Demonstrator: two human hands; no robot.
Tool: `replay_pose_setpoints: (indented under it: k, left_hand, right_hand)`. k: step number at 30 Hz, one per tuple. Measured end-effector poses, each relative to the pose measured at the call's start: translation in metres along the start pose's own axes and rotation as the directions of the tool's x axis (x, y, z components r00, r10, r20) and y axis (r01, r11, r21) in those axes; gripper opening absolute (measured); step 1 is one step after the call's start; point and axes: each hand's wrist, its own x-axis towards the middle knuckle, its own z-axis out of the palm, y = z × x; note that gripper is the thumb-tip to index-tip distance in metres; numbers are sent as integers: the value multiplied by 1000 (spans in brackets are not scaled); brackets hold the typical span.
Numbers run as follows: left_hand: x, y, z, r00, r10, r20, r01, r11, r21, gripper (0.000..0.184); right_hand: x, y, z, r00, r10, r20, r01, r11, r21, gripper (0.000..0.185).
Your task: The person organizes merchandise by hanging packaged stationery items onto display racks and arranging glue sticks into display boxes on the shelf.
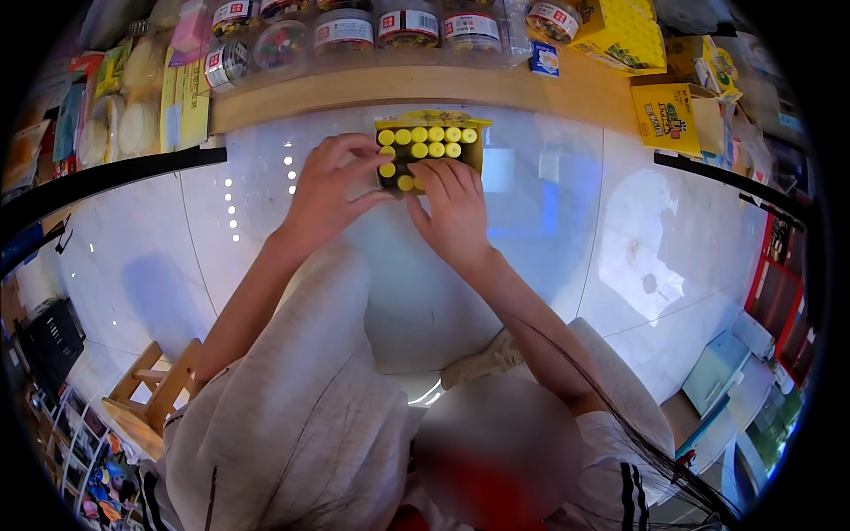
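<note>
An open yellow box holds rows of small tubes with round yellow caps. In its lower left part there are dark gaps between the caps. My left hand curves around the box's left side, fingertips at the upper left caps and thumb by the near corner. Over the near right part of the box lies my right hand, its fingers bent down among the caps and its thumb close to the near edge. What the right fingertips hold, if anything, is hidden beneath them.
A wooden shelf edge runs beyond the box, with labelled clear jars on it. Yellow cartons stand at the right, packaged goods at the left. A wooden stool is beside my left leg. Pale tiles cover the floor.
</note>
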Motion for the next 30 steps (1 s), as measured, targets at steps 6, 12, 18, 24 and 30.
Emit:
replay_pose_setpoints:
  k: [6, 12, 18, 24, 30]
  left_hand:
    - [3, -7, -2, 995, 67, 78, -78, 985, 154, 75]
    - [-2, -22, 22, 996, 83, 43, -90, 969, 229, 77]
    - [-4, -23, 21, 994, 111, 21, -113, 969, 221, 77]
    - [-1, -17, 17, 992, 113, 55, -123, 965, 232, 77]
    - [-3, -23, 20, 993, 109, 50, -118, 963, 243, 74]
  right_hand:
    - [21, -13, 30, 985, 97, 145, -90, 994, -54, 25]
    - [18, 0, 44, 998, -49, 37, 49, 999, -19, 18]
    - [24, -12, 18, 999, -45, 16, 45, 999, -1, 18]
    - [20, -13, 22, 991, -100, 85, 106, 992, -63, 17]
    - [16, -5, 23, 986, -32, 166, 22, 998, 59, 14]
